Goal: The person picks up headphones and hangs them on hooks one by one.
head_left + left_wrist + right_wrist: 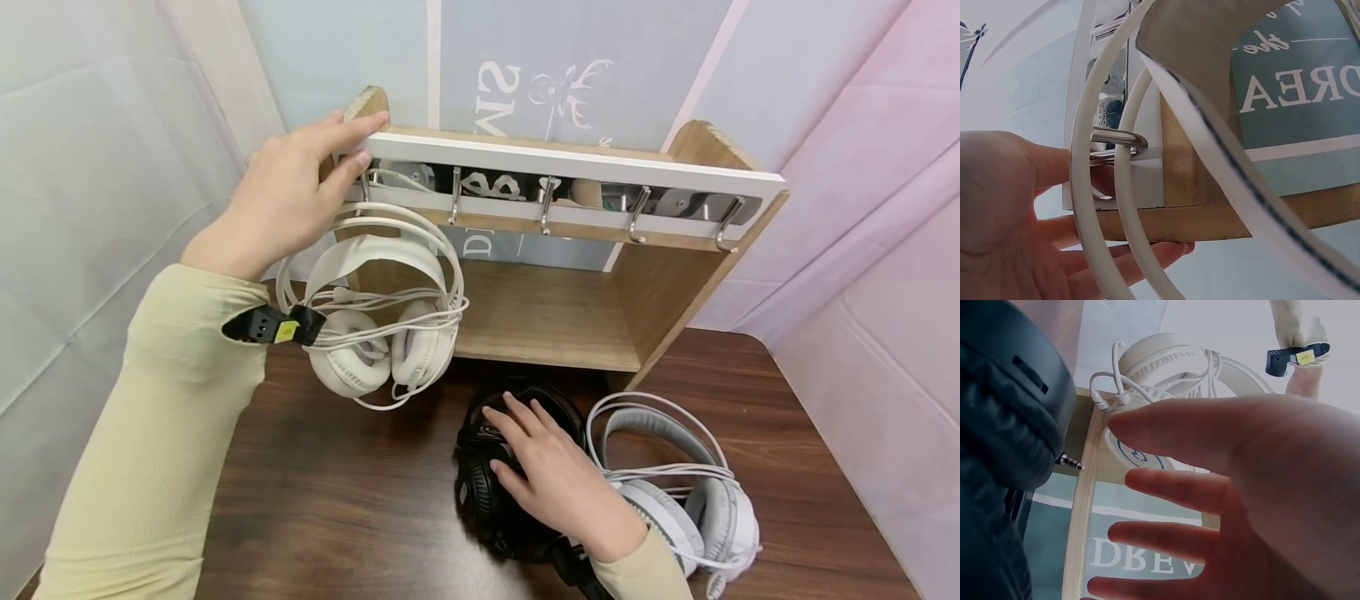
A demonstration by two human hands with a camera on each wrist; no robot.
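Note:
My left hand (pixel 288 192) holds the left end of the wooden hook rack (pixel 547 321), its thumb on the white front rail (pixel 570 158). From the leftmost hook (pixel 1119 137) hang white headphones (pixel 352 362), their cable wound around them, just below that hand. My right hand (pixel 558 475) is over black headphones (pixel 480 492) lying on the table, its fingers spread and fairly straight. In the right wrist view those fingers (pixel 1166 540) curl around nothing, and a black ear cup (pixel 1016 394) is beyond their tips. Whether they touch the headband is unclear.
White-and-grey headphones (pixel 720 517) lie on the brown table (pixel 337 492), right beside the black pair. More metal hooks (pixel 637 217) line the rail to the right. Pale curtains (pixel 97 167) enclose the sides, and a printed cloth (pixel 585 67) hangs behind.

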